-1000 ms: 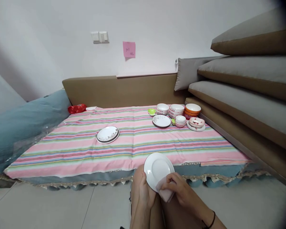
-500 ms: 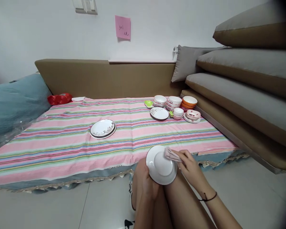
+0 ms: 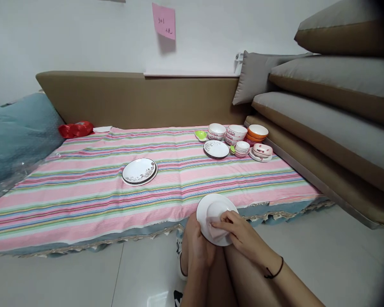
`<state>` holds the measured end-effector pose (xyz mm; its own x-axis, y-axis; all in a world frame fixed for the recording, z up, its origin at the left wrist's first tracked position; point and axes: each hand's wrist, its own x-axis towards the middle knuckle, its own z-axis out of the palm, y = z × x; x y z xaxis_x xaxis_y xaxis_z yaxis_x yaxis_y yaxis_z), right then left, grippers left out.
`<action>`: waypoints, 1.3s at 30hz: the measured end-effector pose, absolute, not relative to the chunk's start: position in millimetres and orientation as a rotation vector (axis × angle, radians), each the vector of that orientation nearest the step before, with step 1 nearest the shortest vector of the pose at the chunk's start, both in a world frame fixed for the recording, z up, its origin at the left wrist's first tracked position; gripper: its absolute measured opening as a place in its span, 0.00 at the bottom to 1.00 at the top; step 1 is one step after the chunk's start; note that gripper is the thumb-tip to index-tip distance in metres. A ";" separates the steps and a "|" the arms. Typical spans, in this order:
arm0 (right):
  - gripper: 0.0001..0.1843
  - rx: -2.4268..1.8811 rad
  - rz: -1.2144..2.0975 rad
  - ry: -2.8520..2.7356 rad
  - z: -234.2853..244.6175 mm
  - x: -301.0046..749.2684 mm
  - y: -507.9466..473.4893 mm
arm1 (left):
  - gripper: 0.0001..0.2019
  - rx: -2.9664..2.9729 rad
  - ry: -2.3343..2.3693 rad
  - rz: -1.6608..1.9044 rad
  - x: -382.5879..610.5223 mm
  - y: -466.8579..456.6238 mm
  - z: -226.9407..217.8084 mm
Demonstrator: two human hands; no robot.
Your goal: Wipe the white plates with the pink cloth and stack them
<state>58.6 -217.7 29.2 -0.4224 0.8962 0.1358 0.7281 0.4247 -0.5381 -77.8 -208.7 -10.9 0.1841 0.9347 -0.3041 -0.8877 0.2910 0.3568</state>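
Above my knees, a white plate (image 3: 208, 204) with a thin dark rim is tilted with its underside, ringed by a foot, turned up. My left hand (image 3: 201, 247) grips its lower left edge, thumb along the rim. A pale pink cloth (image 3: 215, 230) is pressed on the middle of the plate by my right hand (image 3: 238, 230), whose fingers are closed on it. Beyond, on the striped cloth, lies a small stack of flower-patterned plates (image 3: 139, 170).
At the back right stand stacked white bowls (image 3: 216, 130), orange bowls (image 3: 257, 131), patterned plates (image 3: 216, 149), small bowls (image 3: 242, 147) and pink dishes (image 3: 263, 150). A red bundle (image 3: 77, 129) lies at the back left. Cushions (image 3: 333, 106) are piled along the right side.
My right hand has moved the cloth from the plate's upper right edge down and left to its middle. My left hand keeps its hold. The camera view has shifted slightly.
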 end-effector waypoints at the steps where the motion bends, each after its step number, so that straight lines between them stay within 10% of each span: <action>1: 0.34 -1.354 0.601 -2.317 32.8 64.5 -219.6 | 0.14 0.108 0.516 1.286 -78.1 -209.4 -11.5; 18: 0.28 -1.520 0.097 -1.933 2.1 67.3 -210.7 | 0.19 0.228 0.483 1.307 -65.9 -215.7 -28.9; 39: 0.28 -1.208 0.216 -2.206 -7.2 168.1 -269.2 | 0.27 0.008 0.566 1.388 -69.7 -204.2 -38.9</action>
